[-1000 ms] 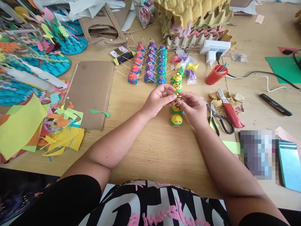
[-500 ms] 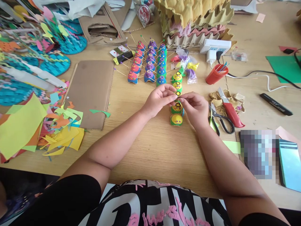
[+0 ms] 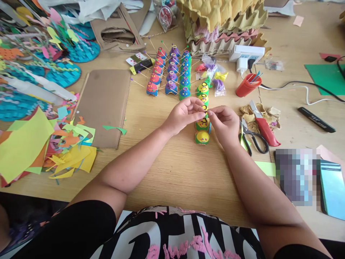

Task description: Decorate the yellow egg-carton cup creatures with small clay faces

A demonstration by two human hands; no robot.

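Note:
My left hand (image 3: pixel 185 114) and my right hand (image 3: pixel 224 124) meet fingertip to fingertip above a column of yellow and green egg-carton pieces. Both are pinched closed around something small and dark that I cannot make out. Below them lies a yellow piece with a smiling face (image 3: pixel 202 137); another yellow piece (image 3: pixel 202 87) shows beyond my fingers with a dark loop on top. The middle of the column is partly hidden by my hands. Further back stand rows of red pieces (image 3: pixel 152 88), purple pieces (image 3: pixel 170 87) and blue pieces (image 3: pixel 184 92), several with pins stuck in.
Scissors (image 3: pixel 253 136), a red-handled knife (image 3: pixel 265 126) and a red cup (image 3: pixel 247 85) are on the right. A cardboard sheet (image 3: pixel 104 108) and paper scraps (image 3: pixel 72 154) lie left. Egg trays (image 3: pixel 221 21) are stacked at the back beside a power adapter (image 3: pixel 246 53).
Both hands stay over the same spot, with the fingertips shifted slightly. The left thumb reaches a little further right, and the dark loop below the fingers looks slightly changed.

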